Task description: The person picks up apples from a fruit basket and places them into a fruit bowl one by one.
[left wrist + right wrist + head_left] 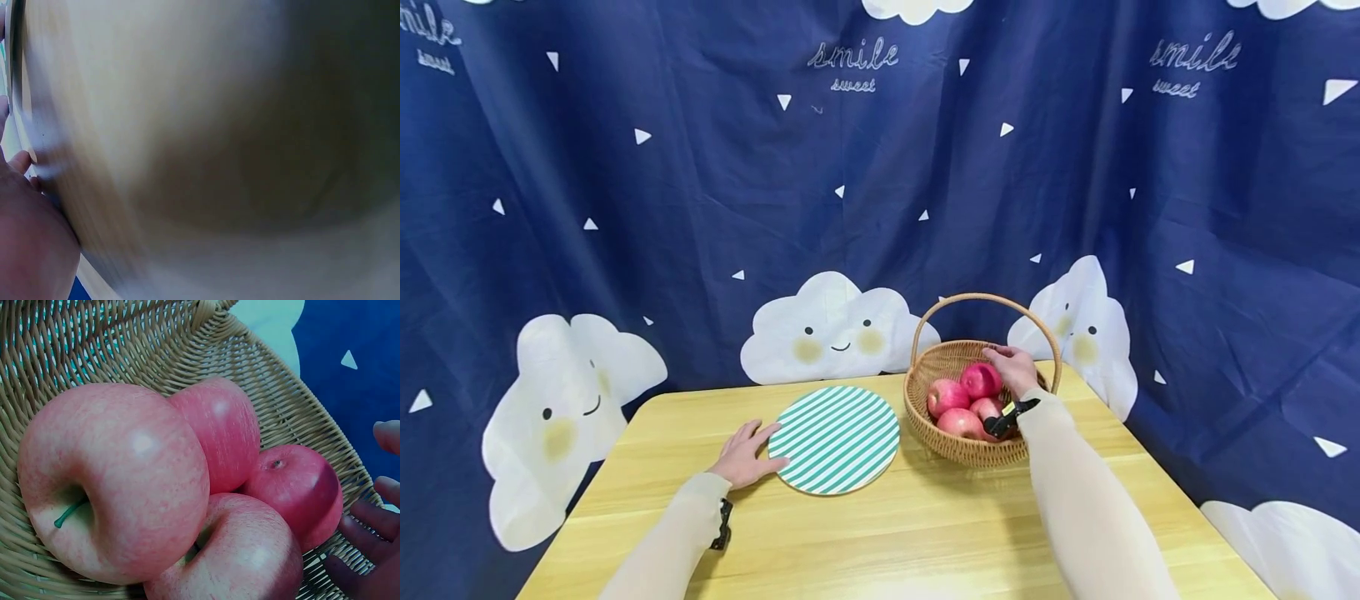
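Several red apples [960, 423] [115, 481] lie in a wicker basket [973, 452] with a tall arched handle. My right hand [1017, 372] [375, 544] is over the basket's right side, fingers apart, beside the darkest red apple [981, 380] [297, 495]; whether it touches that apple I cannot tell. Left of the basket lies a round board [835, 440] with green and white stripes. At its left edge rests my left hand [747, 456] [34, 231], fingers spread, holding nothing.
The wooden table [820, 542] carries both things, the basket near its back right. Behind it hangs a dark blue curtain [722, 192] with white clouds and triangles. A dark strap is on each wrist.
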The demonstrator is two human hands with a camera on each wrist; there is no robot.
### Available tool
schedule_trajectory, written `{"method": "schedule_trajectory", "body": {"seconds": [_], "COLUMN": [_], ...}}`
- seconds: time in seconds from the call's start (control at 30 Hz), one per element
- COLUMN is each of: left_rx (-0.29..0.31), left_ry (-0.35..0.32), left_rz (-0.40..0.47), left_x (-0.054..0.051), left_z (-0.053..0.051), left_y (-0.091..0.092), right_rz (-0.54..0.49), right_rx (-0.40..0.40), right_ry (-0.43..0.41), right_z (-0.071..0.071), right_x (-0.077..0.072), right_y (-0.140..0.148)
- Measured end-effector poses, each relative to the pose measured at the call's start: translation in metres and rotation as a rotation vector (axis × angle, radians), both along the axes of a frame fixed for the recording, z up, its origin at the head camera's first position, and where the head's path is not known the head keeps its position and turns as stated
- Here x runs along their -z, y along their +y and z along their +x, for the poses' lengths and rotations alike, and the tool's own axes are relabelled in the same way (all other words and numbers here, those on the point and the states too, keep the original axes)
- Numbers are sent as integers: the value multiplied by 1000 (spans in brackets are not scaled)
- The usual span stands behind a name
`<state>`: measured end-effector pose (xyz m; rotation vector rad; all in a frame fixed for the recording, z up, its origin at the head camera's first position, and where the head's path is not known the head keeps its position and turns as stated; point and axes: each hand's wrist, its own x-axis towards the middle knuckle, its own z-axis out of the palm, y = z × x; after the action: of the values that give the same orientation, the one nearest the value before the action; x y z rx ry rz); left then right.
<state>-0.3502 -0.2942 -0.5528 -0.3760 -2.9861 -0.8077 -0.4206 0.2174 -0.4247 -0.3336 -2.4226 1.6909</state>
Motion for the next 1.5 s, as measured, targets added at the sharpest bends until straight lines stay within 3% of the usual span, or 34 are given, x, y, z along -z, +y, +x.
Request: {"method": "schedule_trajectory", "body": {"seconds": [0.13, 0.4, 0.73, 1.17, 1.5], "left_rx": [9, -5, 1, -5, 9], "left_ry": [14, -6, 22, -11, 41], "left_rz": [10, 5, -7, -15, 21], "left_x": [-2, -1, -3, -8, -7], "left_z": [1, 4, 1, 4, 8], "left_y": [1, 1, 2, 5, 6], "right_rz": [-14, 83, 154, 75, 77], "right_rx": [-13, -33, -42, -169, -191], "right_ry": [14, -29, -55, -81, -133], "right_z": [-2, -7, -8, 1, -1], "right_x": [-1, 5, 9, 10, 18], "right_y": [-1, -4, -3, -6, -3]}}
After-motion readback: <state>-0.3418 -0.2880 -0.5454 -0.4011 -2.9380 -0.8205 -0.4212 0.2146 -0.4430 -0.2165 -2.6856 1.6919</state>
